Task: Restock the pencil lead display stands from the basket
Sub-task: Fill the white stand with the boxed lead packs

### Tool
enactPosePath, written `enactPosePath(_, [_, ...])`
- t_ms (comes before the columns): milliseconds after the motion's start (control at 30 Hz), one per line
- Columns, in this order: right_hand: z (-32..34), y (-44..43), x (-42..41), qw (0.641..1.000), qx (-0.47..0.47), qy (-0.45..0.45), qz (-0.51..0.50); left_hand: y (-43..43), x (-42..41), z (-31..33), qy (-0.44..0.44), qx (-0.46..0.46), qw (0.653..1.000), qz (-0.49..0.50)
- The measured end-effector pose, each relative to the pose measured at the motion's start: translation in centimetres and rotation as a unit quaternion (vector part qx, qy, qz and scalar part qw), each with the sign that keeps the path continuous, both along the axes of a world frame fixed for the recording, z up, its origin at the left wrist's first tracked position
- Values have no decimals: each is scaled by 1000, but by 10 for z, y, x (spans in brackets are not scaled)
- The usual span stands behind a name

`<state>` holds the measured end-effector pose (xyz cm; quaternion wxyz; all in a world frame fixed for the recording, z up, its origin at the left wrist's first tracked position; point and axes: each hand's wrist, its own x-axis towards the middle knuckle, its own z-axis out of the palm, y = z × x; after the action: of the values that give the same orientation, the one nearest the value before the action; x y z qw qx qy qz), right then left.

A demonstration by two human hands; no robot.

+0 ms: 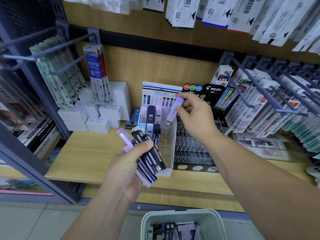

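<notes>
My left hand (127, 163) grips a fanned bundle of pencil lead cases (147, 153), black, blue and lilac, just in front of the white display stand (168, 135). My right hand (194, 115) pinches a single lilac lead case (175, 109) tilted over the stand's upper right slots. The stand's left columns hold several cases (150, 116); its right side shows bare compartments. To its right stands a black Pilot display stand (213, 91) with clear tiered slots (190, 146). The grey basket (183, 220) with more lead cases sits below at the bottom edge.
White boxes (97, 116) are stacked on the wooden shelf (86, 153) to the left. Metal pegs with hanging refill packs jut out at left (52, 70) and right (270, 101). More packs hang overhead (225, 13).
</notes>
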<state>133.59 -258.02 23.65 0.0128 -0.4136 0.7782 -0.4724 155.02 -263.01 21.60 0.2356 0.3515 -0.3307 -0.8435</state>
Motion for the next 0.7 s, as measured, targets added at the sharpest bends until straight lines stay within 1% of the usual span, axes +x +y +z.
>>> enactPosePath(100, [-3, -6, 0, 999, 12, 39, 1, -1, 0, -1, 4, 7, 1000, -2])
enactPosePath(367, [-12, -19, 0, 991, 78, 110, 12, 0, -3, 1, 11, -2, 1000, 0])
enactPosePath(500, [-17, -18, -2, 986, 75, 152, 0, 0, -4, 0, 12, -1, 1000, -1])
enactPosePath(567, [-19, -19, -2, 985, 70, 158, -13, 1, -4, 0, 12, -2, 1000, -6])
enactPosePath(700, [-18, -21, -2, 989, 69, 133, -14, 2, -5, 0, 17, -4, 1000, -5])
